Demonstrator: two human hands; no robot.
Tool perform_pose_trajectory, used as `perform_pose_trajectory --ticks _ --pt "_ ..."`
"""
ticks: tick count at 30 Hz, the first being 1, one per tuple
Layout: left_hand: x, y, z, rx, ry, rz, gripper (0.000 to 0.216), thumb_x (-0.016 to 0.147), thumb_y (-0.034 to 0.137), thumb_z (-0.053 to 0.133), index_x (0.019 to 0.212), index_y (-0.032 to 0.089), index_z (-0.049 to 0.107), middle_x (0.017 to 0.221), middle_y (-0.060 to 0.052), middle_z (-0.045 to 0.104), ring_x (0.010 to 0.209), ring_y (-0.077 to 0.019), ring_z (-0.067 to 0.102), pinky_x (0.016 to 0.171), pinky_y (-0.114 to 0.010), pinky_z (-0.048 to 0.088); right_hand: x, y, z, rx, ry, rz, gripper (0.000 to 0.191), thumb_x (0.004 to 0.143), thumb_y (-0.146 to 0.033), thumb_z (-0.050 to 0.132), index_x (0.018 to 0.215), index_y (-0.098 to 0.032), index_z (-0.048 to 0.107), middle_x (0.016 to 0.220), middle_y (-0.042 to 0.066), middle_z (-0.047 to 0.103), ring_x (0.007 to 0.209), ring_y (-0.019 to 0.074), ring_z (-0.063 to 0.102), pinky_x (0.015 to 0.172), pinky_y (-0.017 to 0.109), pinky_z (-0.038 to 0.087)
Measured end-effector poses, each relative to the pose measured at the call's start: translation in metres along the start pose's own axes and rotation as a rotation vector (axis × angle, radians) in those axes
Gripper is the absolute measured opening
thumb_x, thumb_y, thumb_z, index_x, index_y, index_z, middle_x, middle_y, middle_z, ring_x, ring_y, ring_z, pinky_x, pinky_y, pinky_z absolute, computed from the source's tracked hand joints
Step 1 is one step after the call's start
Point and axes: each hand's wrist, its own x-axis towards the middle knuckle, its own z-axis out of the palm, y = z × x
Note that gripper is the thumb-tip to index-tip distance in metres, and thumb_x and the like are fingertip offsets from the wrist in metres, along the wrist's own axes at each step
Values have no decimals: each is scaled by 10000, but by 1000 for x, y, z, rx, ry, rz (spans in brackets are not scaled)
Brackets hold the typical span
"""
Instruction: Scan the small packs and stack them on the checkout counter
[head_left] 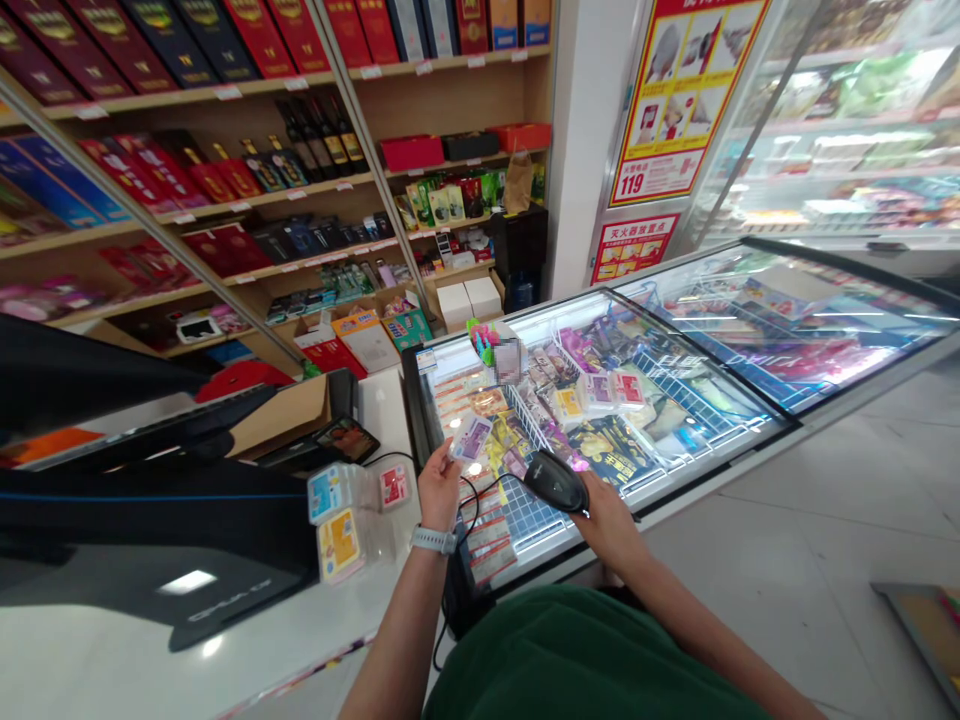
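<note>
Pinched in my left hand (439, 487) is a small clear plastic box with a purple label (472, 437), held over the near left corner of the glass-topped freezer. My right hand (609, 518) grips a black handheld barcode scanner (555, 481), whose head points left toward that box. A black cable (487, 487) runs from the scanner to the left. Beyond the scanner, similar boxes with yellow (568, 404), purple (598, 390) and red (628, 388) labels rest on the freezer glass. More such boxes, blue (328, 492), yellow (342, 541) and red (394, 486), lie on the white counter to my left.
The chest freezer (720, 487) stretches away to the right. A dark checkout terminal (187, 560) and an open cardboard box (281, 418) stand on the counter (255, 645) at left. Shelves (450, 72) with boxed bottles line the back. A colourful packet (482, 341) lies on the freezer's far edge.
</note>
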Motion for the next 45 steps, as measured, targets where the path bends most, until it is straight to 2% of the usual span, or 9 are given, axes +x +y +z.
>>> perform_pose_trajectory --ticks 8,16,30,35,39,45 --pt "2 -3 -1 -17 26 -1 464 727 176 647 1189 150 618 1089 -83 702 1048 -195 639 1017 -397 437 2 1 1 50 7 -17 353 743 -74 500 1074 -178 561 989 83 636 930 239 587 843 353 448" --pt "0 -1 1 -24 29 -2 437 727 171 646 1163 154 636 1075 -82 708 1061 -208 640 1028 -419 436 3 -1 1 -5 -34 15 219 731 -84 500 922 -182 543 914 77 621 853 228 573 779 331 432" --pt "-1 -2 2 -18 10 -6 422 727 164 644 1149 157 638 1116 -79 697 1072 -201 636 1021 -393 442 3 0 2 -16 -14 2 207 742 -118 515 934 -188 548 925 77 630 843 228 582 758 321 438" --pt "-2 0 3 -16 13 -7 429 727 178 651 1155 144 631 1099 -91 697 1057 -205 639 1015 -402 445 5 3 2 97 -31 -40 399 712 -134 546 1104 -208 572 1042 68 660 937 226 618 813 328 468" --pt "-2 0 3 -11 17 -15 432 729 176 649 1159 143 625 1092 -90 697 1053 -205 639 1007 -402 452 7 8 6 61 -57 -12 194 709 -185 563 898 -189 608 855 50 661 788 213 631 702 294 465" --pt "-2 0 5 -26 6 -16 444 716 189 667 1157 147 627 1081 -87 700 1051 -207 641 1000 -402 457 10 9 7 66 -100 13 221 694 -204 581 910 -199 629 841 52 706 808 237 669 704 295 475"
